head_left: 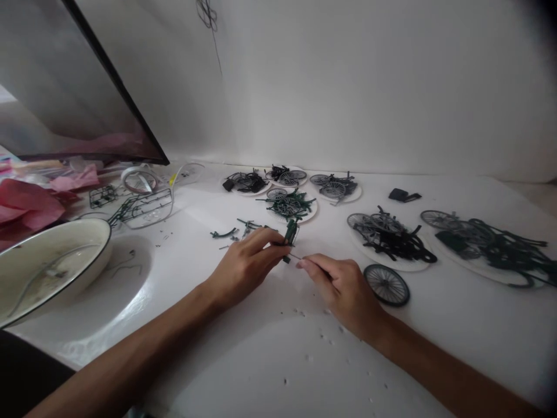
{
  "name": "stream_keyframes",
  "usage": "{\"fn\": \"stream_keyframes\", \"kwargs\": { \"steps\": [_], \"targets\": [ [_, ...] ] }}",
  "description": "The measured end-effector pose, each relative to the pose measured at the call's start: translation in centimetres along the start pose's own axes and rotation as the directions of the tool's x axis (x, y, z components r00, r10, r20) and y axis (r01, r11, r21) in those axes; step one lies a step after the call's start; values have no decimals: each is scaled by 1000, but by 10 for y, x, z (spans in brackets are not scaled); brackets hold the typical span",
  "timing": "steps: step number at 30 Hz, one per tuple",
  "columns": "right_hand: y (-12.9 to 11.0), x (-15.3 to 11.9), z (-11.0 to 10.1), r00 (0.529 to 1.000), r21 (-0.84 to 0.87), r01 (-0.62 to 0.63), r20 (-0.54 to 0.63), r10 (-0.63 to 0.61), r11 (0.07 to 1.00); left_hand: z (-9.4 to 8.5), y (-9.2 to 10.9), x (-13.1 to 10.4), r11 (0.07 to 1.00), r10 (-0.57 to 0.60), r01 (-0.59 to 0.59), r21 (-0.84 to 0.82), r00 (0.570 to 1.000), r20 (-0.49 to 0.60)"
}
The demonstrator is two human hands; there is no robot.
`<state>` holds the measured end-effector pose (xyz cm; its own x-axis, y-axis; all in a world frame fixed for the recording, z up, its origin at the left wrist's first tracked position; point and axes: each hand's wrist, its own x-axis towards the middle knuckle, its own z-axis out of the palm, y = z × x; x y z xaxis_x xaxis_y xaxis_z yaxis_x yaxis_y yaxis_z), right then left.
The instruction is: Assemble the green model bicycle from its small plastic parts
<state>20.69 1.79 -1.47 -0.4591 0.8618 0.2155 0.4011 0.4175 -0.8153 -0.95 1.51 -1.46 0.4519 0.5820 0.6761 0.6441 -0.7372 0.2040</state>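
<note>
In the middle of the white table (243, 360), my left hand (248, 267) pinches a small dark green model bicycle part (290, 233) between thumb and fingers. My right hand (346, 290) is closed around a thin tool with a slim metal shaft (295, 256). The shaft points left, its tip at the green part near my left fingertips. Most of the tool's handle is hidden in the fist. Just right of my right hand lies a black-rimmed spoked wheel (386, 285). Small green curved pieces (224, 233) lie beyond my left hand.
Several white plates hold model bicycle parts, including a plate of green parts (310, 216) and a plate of black parts (369, 255). An enamel basin (102, 261) stands left, near pink paper (30, 203) and a large screen (78, 87). A black piece (400, 195) lies at the back right.
</note>
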Motion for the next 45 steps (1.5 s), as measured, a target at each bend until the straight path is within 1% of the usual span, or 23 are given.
{"fn": "stream_keyframes", "kwargs": {
  "steps": [3, 6, 8, 9, 10, 13, 16, 18, 20, 21, 23, 25, 26, 28, 29, 31, 33, 35, 37, 39, 41, 43, 45],
  "targets": [
    [0, 1, 1, 983, 183, -184, 52, 178, 966, -1, -1, -1, 999, 36, -36, 18, 999, 18],
    [1, 2, 3, 904, 480, -425, 263, 337, 767, -1, -1, -3, 999, 44, -44, 25, 999, 14],
    [1, 3, 3, 852, 553, -522, 380, 361, 650, -2, 0, -4, 998, 48, -49, 37, 999, 17],
    [0, 3, 2, 849, 534, -526, 384, 364, 662, -2, 1, -4, 998, 47, -48, 41, 999, 20],
    [0, 3, 2, 867, 477, -492, 348, 358, 728, -2, 1, -3, 998, 45, -46, 42, 999, 25],
    [-2, 2, 1, 968, 97, -205, 170, 187, 974, -1, 2, -3, 999, 39, -40, 33, 999, 36],
    [-4, 0, -2, 986, -184, 30, 166, 1, 982, -3, 3, -3, 997, 66, -68, 36, 996, 59],
    [-5, -2, -5, 979, -148, 15, 203, 16, 989, -6, 4, -4, 993, 100, -104, 49, 992, 79],
    [-5, -3, -7, 945, 77, -166, 299, 136, 983, -9, 5, -3, 987, 141, -146, 64, 987, 79],
    [-5, -3, -8, 900, 238, -310, 385, 203, 921, -10, 6, -3, 983, 164, -169, 72, 984, 74],
    [-4, -4, -8, 768, 486, -585, 589, 251, 650, -13, 6, -2, 973, 208, -214, 87, 975, 75],
    [-3, -5, -6, 673, 567, -719, 713, 199, 403, -14, 6, -1, 966, 230, -239, 97, 968, 102],
    [-3, -5, -4, 661, 579, -735, 728, 182, 352, -14, 5, -1, 966, 227, -238, 98, 967, 114],
    [-4, -4, 0, 708, 605, -693, 672, 216, 391, -13, 4, -2, 972, 202, -214, 94, 972, 121],
    [-5, -4, 2, 763, 610, -635, 592, 260, 474, -12, 3, -2, 977, 184, -195, 91, 976, 116],
    [-7, -5, 6, 890, 531, -447, 340, 303, 719, -10, 4, -3, 985, 146, -155, 82, 984, 105],
    [-8, -5, 8, 973, 321, -225, 125, 194, 920, -8, 5, -3, 990, 112, -120, 72, 988, 102],
    [-7, -6, 7, 994, 153, -87, 75, 76, 984, -7, 7, -4, 992, 100, -106, 62, 990, 95],
    [-5, -5, 4, 984, 181, -135, 139, 110, 974, -6, 8, -3, 991, 117, -122, 55, 990, 80],
    [-3, -4, 0, 922, 394, -349, 307, 236, 850, -6, 7, -3, 986, 155, -158, 50, 986, 62],
    [-2, -1, -5, 806, 575, -575, 522, 280, 583, -5, 5, -3, 979, 194, -197, 50, 979, 61],
    [-1, 2, -8, 721, 624, -687, 648, 246, 373, -4, 4, -2, 974, 214, -219, 51, 974, 76],
    [0, 4, -7, 708, 632, -701, 673, 213, 332, -3, 5, -2, 982, 180, -183, 35, 980, 85]
  ]
}}
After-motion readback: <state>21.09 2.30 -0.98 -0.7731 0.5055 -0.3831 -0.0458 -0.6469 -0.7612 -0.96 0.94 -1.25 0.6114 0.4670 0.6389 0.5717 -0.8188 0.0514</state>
